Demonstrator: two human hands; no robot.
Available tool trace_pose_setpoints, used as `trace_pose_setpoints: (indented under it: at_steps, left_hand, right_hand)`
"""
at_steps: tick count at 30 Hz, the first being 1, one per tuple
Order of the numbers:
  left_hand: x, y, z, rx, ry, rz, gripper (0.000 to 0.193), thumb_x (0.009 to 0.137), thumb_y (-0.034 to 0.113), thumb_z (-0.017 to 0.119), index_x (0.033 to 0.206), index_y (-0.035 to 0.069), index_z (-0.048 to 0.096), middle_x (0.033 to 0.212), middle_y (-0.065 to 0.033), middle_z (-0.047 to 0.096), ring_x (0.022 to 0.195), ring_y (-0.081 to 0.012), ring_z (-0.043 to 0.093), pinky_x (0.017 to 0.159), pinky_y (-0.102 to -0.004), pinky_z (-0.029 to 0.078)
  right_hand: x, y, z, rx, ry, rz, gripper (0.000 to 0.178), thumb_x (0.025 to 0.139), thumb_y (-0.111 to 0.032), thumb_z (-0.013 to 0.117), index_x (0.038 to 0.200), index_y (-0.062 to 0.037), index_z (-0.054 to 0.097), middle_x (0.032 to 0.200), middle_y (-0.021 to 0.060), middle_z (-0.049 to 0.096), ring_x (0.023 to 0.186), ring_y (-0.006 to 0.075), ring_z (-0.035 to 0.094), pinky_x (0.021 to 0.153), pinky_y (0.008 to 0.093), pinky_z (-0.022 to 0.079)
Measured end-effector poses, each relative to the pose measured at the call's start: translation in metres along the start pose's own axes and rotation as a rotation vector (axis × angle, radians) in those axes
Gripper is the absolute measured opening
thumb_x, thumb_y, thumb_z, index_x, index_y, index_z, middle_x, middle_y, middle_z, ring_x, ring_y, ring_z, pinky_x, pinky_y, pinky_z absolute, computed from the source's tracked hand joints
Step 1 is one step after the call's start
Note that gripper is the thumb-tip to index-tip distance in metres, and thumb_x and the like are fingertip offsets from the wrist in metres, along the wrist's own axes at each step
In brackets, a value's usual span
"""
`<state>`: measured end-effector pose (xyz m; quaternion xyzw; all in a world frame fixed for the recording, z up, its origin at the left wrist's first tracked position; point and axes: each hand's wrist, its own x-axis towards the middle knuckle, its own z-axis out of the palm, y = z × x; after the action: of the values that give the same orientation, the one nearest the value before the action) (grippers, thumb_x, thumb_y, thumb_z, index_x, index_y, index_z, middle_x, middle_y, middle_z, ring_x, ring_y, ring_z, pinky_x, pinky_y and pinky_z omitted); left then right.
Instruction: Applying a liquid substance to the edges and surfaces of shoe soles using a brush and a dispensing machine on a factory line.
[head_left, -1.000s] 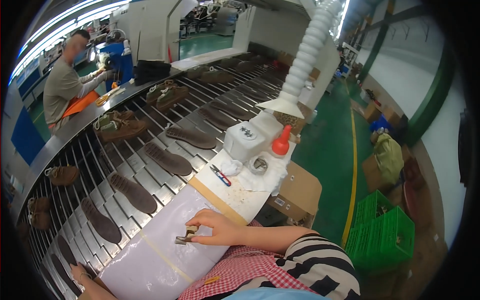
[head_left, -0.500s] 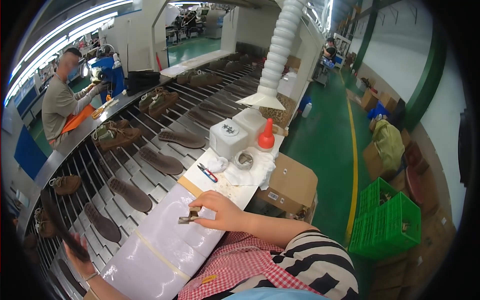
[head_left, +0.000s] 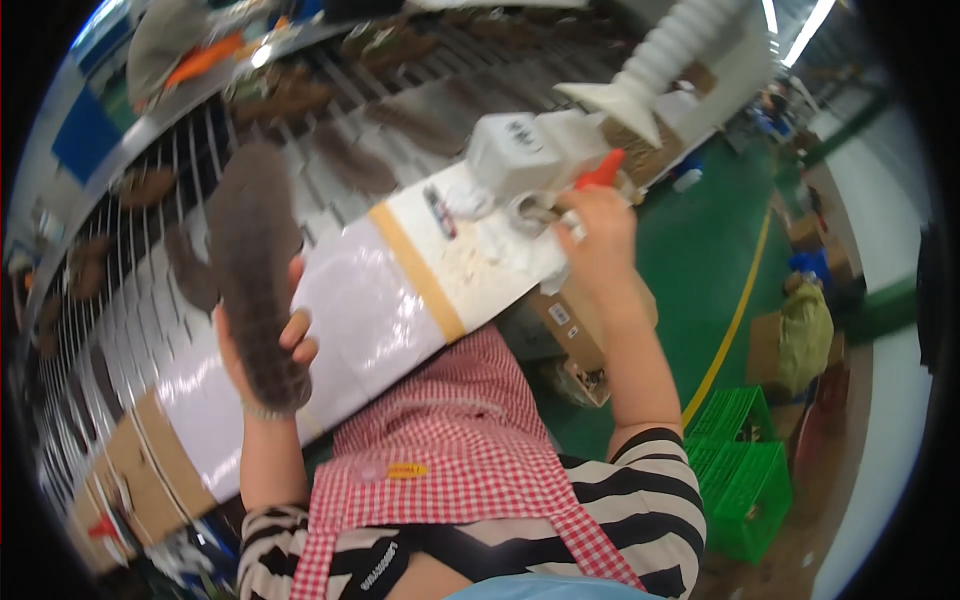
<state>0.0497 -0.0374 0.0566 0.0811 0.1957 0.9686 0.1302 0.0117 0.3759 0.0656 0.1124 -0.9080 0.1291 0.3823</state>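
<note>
My left hand (head_left: 240, 372) grips a dark brown shoe sole (head_left: 255, 230) and holds it upright above the covered bench, fingers wrapped round its lower end. My right hand (head_left: 604, 238) is closed over the bench's far end, beside a round clear cup or roll (head_left: 530, 213) and a bottle with a red pointed cap (head_left: 602, 172). Something small and pale shows at its fingertips, too blurred to name. A white square container (head_left: 512, 155), a crumpled white cloth (head_left: 468, 200) and small thread snips (head_left: 440, 212) lie to the left of this hand.
A slatted conveyor carries brown soles (head_left: 352, 160) and shoes (head_left: 280, 98) beyond the bench. A white flexible duct (head_left: 668, 65) hangs at the far right. Green crates (head_left: 738, 485) and cartons stand on the green floor. Across the conveyor, a person (head_left: 160, 50) is partly visible.
My left hand has brought the sole up and right, from the conveyor side to over the bench. My right hand has moved away, from the bench covering to the cup. The view has tilted down.
</note>
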Motion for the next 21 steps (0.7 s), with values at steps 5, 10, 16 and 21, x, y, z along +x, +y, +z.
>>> trace_pose_setpoints:
  at_steps: [5, 10, 16, 21]
  left_hand:
    - [0.001, -0.026, -0.014, -0.070, -0.049, -0.021, 0.064, 0.107, 0.048, 0.034, 0.160, 0.013, 0.025, 0.164, -0.0188, 0.022, 0.098, -0.0275, 0.059, 0.082, -0.0484, 0.060]
    - [-0.008, -0.038, -0.018, -0.071, 0.008, -0.024, 0.062, 0.108, 0.048, 0.030, 0.158, 0.012, 0.031, 0.161, -0.0207, 0.028, 0.101, -0.0285, 0.063, 0.080, -0.0460, 0.062]
    - [-0.015, -0.043, -0.020, -0.072, 0.061, -0.044, 0.062, 0.108, 0.048, 0.030, 0.158, 0.011, 0.030, 0.161, -0.0199, 0.028, 0.101, -0.0292, 0.063, 0.082, -0.0476, 0.062]
    - [-0.016, -0.048, -0.021, -0.125, 0.111, -0.085, 0.061, 0.108, 0.046, 0.032, 0.158, 0.011, 0.030, 0.162, -0.0185, 0.027, 0.110, -0.0336, 0.063, 0.088, -0.0560, 0.059]
  right_hand:
    - [0.010, 0.040, 0.029, -0.075, -0.093, 0.032, 0.039, 0.071, -0.011, 0.082, 0.109, -0.0092, 0.071, 0.105, 0.0090, 0.070, 0.114, 0.0303, 0.058, 0.101, 0.0470, 0.041]
    - [0.005, 0.060, 0.062, -0.065, -0.160, -0.048, 0.037, 0.073, -0.013, 0.082, 0.108, -0.0082, 0.072, 0.102, 0.0067, 0.071, 0.115, 0.0295, 0.058, 0.101, 0.0493, 0.040]
    - [0.002, 0.059, 0.069, -0.056, -0.245, -0.100, 0.038, 0.072, -0.012, 0.081, 0.108, -0.0076, 0.073, 0.106, 0.0085, 0.071, 0.115, 0.0319, 0.058, 0.099, 0.0480, 0.042]
    - [0.005, 0.059, 0.070, -0.016, -0.250, -0.108, 0.036, 0.071, -0.012, 0.081, 0.106, -0.0088, 0.072, 0.102, 0.0081, 0.071, 0.112, 0.0303, 0.060, 0.100, 0.0493, 0.041]
